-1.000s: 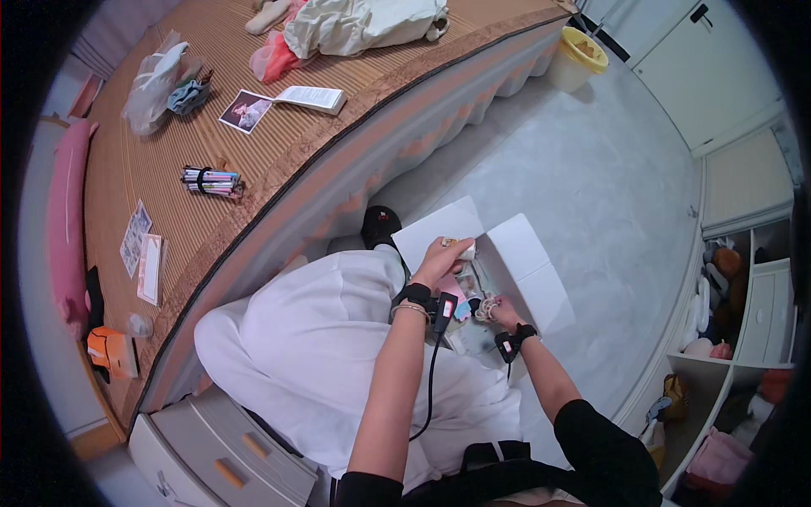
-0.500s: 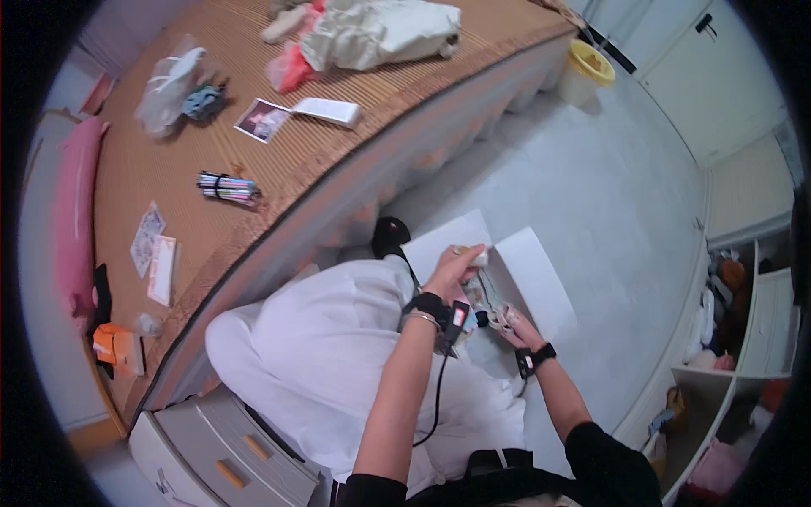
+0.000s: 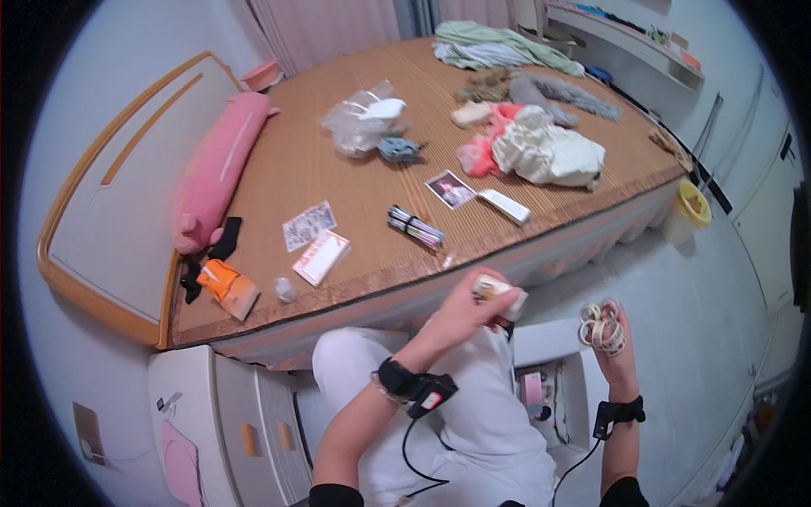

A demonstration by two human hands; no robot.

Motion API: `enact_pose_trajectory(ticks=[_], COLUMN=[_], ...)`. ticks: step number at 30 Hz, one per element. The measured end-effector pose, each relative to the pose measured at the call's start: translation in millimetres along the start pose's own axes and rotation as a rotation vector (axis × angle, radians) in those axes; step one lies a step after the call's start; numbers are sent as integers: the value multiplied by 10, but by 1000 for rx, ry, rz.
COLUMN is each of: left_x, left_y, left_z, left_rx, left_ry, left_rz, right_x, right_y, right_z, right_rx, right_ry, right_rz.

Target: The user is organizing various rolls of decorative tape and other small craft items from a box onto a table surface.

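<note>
With a packet [image 3: 487,289] in the left grip [image 3: 466,316] and loops [image 3: 605,333] in the right grip [image 3: 618,358], the box [image 3: 581,393] sits below and between them. Ahead of the left grip I see the bed [image 3: 291,165], bearing pens [image 3: 414,227], a photo [image 3: 450,190] beyond these, and a pillow [image 3: 220,173] far left. Ahead-right of the right grip stands a bin [image 3: 681,224].

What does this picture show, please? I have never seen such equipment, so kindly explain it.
There is no machine: a person works with bare hands. A wide camera worn on the head looks down, so straight edges appear bent. The person also wears black wrist straps. The left hand holds a small white object; the right hand holds pale loops. On the bed lie a bundle of pen-like sticks, a photo and a long pink cushion. Near the legs is an open white box.
</note>
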State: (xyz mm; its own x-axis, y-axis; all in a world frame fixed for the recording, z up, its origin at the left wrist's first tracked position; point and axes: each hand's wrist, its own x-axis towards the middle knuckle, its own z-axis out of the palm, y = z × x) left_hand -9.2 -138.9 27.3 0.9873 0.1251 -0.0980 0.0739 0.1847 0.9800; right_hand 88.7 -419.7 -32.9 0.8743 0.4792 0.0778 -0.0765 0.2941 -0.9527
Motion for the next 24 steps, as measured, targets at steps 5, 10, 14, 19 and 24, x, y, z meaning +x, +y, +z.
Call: enact_pose_trajectory(ticks=[5, 10, 14, 19, 24], left_x=[-398, -405, -380, -359, -238], left_y=[328, 211, -60, -164, -13], left_z=[-905, -1631, -2003, -2141, -2124], left_rx=[170, 643, 933, 1128, 1185], left_ry=[350, 510, 526, 554, 578], left_rz=[49, 122, 133, 54, 19], right_x=[781, 1400, 1589, 1791, 1937], right_y=[-313, 169, 648, 1010, 1116], right_z=[1419, 2602, 2993, 3080, 3151], right_rx=[49, -213, -579, -770, -755], right_ry=[-522, -634, -674, -732, -823], right_rz=[-61, -129, -158, -223, -315])
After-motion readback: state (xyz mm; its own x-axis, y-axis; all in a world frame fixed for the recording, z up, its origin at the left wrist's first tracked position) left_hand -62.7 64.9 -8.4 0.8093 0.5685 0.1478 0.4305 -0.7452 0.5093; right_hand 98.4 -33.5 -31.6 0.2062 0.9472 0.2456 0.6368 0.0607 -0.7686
